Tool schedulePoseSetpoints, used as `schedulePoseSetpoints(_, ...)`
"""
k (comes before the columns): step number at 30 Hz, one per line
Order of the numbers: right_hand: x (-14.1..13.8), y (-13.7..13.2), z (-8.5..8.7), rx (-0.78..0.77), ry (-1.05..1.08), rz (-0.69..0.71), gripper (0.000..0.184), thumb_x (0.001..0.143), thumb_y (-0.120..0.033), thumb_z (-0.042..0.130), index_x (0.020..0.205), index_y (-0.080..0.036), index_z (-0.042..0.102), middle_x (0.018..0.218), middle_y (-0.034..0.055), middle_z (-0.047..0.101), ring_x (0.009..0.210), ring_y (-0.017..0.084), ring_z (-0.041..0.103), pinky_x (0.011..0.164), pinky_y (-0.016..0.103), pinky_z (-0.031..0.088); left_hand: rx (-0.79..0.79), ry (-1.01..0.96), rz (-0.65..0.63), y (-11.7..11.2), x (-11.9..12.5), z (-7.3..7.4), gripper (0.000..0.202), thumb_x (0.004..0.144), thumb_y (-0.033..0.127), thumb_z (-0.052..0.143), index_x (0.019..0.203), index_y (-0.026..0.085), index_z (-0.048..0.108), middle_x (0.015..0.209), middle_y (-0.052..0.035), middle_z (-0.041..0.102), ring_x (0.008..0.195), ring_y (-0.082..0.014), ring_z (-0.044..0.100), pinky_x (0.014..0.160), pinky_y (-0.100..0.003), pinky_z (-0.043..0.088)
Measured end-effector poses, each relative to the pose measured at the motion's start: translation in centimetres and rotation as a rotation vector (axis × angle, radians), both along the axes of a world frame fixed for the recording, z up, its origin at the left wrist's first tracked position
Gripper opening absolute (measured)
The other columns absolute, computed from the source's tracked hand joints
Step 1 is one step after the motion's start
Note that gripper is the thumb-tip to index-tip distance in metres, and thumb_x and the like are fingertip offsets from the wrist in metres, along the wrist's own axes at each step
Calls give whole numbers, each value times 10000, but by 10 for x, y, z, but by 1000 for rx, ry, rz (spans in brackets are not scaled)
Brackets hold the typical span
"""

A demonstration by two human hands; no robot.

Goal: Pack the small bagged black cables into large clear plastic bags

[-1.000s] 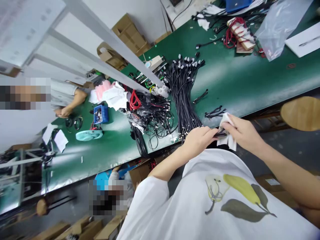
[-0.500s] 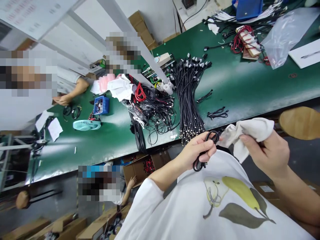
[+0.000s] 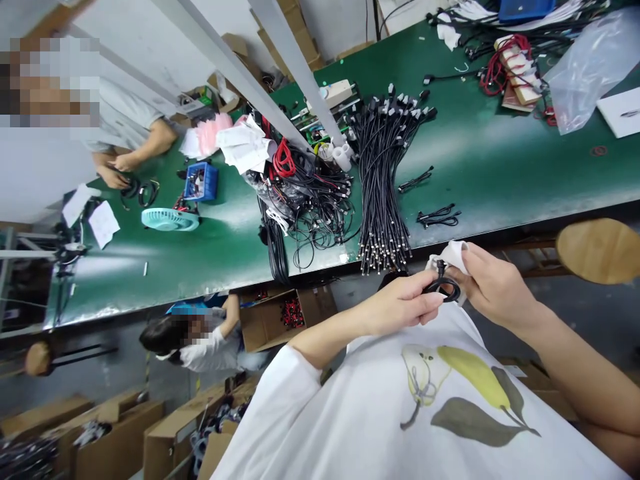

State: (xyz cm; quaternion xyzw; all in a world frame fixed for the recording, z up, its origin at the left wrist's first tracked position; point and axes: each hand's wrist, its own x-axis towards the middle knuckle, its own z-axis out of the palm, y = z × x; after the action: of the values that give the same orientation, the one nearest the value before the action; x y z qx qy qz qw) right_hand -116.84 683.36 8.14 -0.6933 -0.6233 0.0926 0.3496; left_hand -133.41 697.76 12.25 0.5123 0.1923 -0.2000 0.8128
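Observation:
Just off the table's front edge, my left hand [image 3: 407, 301] is closed on a coiled black cable [image 3: 451, 291], with its plug end sticking up. Against that end my right hand [image 3: 493, 283] presses a white cloth [image 3: 455, 255], its fingers wrapped round the fabric. Part of the coil is hidden behind my left fingers. On the table beyond lies a large bundle of black cables [image 3: 383, 173], their metal tips toward me. Two small cable bunches, one nearer [image 3: 439, 216] and one farther [image 3: 416, 179], lie right of it.
The green table [image 3: 500, 167] carries a tangled cable heap [image 3: 320, 213], a blue bin [image 3: 201, 181], a turquoise fan [image 3: 170, 219] and a plastic bag [image 3: 590, 73]. A wooden stool [image 3: 600, 250] stands at right. One co-worker sits across the table; another is beside an open carton [image 3: 265, 327].
My right hand has moved left with the cloth, bringing it onto the cable's end. My left hand has turned the coil slightly. The camera view has shifted a little.

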Motion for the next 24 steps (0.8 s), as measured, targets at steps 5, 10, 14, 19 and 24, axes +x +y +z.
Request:
schedulePoseSetpoints(5, -11, -3, 9, -139, -21, 108, 196, 1020, -259, 415, 878, -201, 538, 805, 23, 573, 590, 130, 475, 558, 262, 347, 124, -61, -213, 9, -9, 4, 324, 991, 495, 468, 1006, 174, 511, 670, 56, 460, 592, -82, 373, 571, -220, 329)
schedulePoseSetpoints(10, -32, -2, 8, -191, -297, 66, 210, 968, -232, 456, 870, -190, 637, 685, 11, 568, 541, 138, 421, 550, 305, 256, 439, -83, -340, 7, -16, 1, 202, 987, 371, 473, 930, 187, 533, 716, 28, 527, 659, -115, 447, 631, -237, 362)
schedulePoseSetpoints(14, -28, -4, 5, -286, -339, -142, 236, 972, -278, 478, 827, -182, 637, 662, 22, 588, 545, 140, 440, 537, 310, 210, 427, -81, -316, 6, -26, 0, 223, 974, 353, 496, 1066, 188, 615, 718, 24, 512, 651, -117, 449, 627, -234, 341)
schedulePoseSetpoints(19, -17, -15, 23, -181, -52, -211, 284, 1024, -356, 479, 811, -187, 559, 622, 1, 530, 541, 134, 470, 544, 280, 314, -173, 15, -89, 9, -40, -1, 565, 963, 520, 502, 1372, 131, 502, 610, 82, 358, 488, -72, 222, 473, -219, 178)
schedulePoseSetpoints(24, -47, -9, 24, -123, -151, 80, 216, 1031, -317, 445, 902, -194, 568, 723, 14, 552, 548, 140, 463, 526, 279, 338, -207, 28, -101, 7, -47, -4, 550, 945, 518, 552, 1309, 107, 520, 629, 77, 393, 503, -64, 260, 474, -220, 192)
